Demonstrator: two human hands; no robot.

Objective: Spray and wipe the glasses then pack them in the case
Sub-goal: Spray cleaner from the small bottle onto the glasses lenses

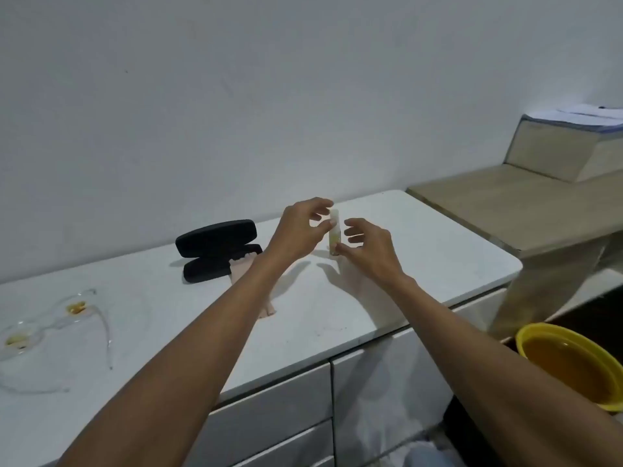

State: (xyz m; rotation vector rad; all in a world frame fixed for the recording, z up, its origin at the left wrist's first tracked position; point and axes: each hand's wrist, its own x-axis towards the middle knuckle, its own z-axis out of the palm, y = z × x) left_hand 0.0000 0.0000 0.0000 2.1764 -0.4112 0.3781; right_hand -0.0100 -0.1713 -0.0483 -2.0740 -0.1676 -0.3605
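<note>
Pinching small spray bottle [335,234] upright: left hand [301,230] fingertips gripping cap end, right hand [367,249] thumb and fingers closing on base. Bottle looking light, rigid, smooth plastic; likely slippery, so holding body firmly. Glasses [50,328], clear, thin, stained, probably fragile, lying well left of grip; black case [218,249] lying open just left, pink cloth [247,264] beside it.

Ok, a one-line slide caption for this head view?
Both hands hold a small spray bottle over the white counter; smeared clear glasses and open black case wait left.
</note>
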